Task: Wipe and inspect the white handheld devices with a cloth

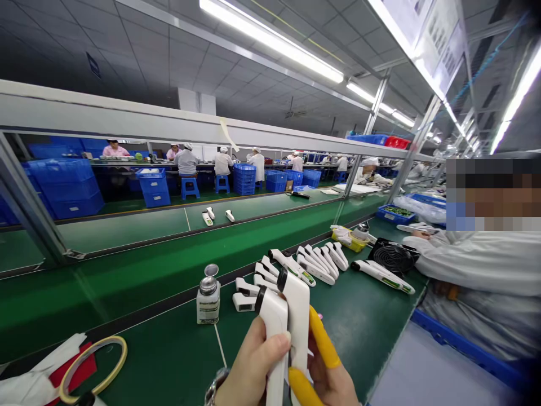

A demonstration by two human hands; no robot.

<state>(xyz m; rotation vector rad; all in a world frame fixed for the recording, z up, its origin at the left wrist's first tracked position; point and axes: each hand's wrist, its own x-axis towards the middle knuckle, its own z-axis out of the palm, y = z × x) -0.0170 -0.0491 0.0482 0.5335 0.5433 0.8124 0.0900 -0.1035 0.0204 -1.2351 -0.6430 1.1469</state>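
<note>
The left hand (249, 369) has its grip pressed tight on the left thermometer (273, 324), with the thumb flat on its front. The right hand (336, 380), with yellow covers (323, 338) on its fingers, has its grip tight on the right thermometer (299, 307). The two white thermometers are up above the near side of the green tabletop (350, 316), side by side, dark tips pointing up and away.

They look light and hard, like plastic toys that won't bend or squish. The smooth sides may be a bit slippery, and a drop could crack them. The long handle looks like the best place to hold, with fingers kept off the dark tip.

More thermometers (316, 270) lie in a row past the hands.

To the left of them stands a bottle (208, 307) with a shiny metal top. I can't tell what is inside it. Far to the right, a yellow basket (358, 246) has white things in it. Past that, a blue tray (393, 217) has lots of little green bits in it. Across the room on the left, a blue bin (154, 186) has white things at its top. Big blue boxes (63, 189) sit farther left, and I can't see what they hold.
</note>
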